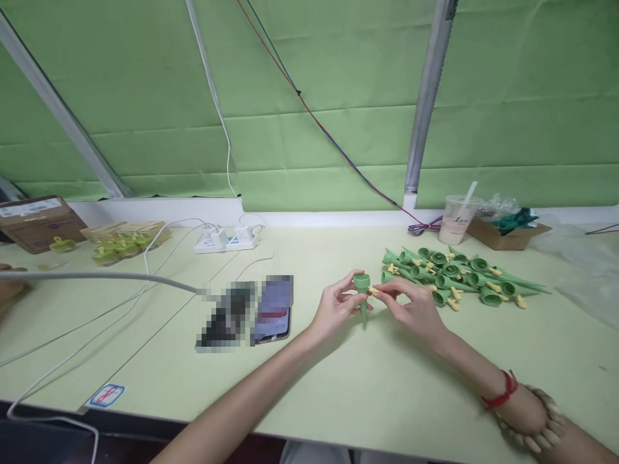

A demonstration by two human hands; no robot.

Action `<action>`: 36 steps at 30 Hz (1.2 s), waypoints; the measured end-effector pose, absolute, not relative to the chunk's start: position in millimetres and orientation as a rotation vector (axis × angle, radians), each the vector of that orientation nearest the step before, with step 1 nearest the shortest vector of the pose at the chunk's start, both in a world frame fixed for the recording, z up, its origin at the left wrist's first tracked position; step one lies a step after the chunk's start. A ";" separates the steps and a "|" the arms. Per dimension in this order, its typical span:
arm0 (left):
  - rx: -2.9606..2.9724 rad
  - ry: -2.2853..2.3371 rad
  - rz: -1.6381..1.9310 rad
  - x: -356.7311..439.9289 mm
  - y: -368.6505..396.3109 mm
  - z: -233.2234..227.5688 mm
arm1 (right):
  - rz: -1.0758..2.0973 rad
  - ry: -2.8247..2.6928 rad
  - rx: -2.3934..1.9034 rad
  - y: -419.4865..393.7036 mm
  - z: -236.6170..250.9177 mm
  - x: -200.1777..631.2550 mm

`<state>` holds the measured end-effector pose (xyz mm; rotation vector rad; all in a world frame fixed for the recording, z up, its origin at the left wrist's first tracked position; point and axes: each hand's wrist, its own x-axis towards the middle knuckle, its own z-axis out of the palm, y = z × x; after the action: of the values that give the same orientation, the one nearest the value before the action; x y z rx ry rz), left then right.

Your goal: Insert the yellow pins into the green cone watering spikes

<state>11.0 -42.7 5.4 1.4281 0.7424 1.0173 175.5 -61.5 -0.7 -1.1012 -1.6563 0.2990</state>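
Note:
My left hand (336, 306) holds a green plastic spike (362, 296) upright, its round cup at the top and its tip touching the pale green table (338, 380). My right hand (414, 306) pinches a small yellow valve piece (373, 291) at the side of the spike, just below the cup. Both hands meet at the middle of the table. A pile of several like green spikes with yellow pieces (459, 278) lies just behind my right hand.
A phone (273, 308) lies left of my hands. A white power strip (226, 240) with cables sits at the back. A plastic cup (459, 219) and a cardboard box (507, 231) stand at the back right; boxes with green parts (120, 241) at the back left.

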 end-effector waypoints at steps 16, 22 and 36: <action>1.620 0.773 1.086 11.0 -41.9 4.2 | 1.224 -1.300 -1.016 -62.8 14.8 171.2; 1.619 0.786 1.021 12.4 -41.8 6.7 | 1.125 -1.385 -1.022 -59.3 10.2 169.7; 1.344 0.697 0.848 7.9 -32.3 4.8 | -0.406 -2.079 -0.890 -46.0 0.5 186.5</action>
<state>7.9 -32.3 4.8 1.3438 0.6974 0.8480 186.5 -46.0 0.5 -0.8896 -2.0790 -0.4059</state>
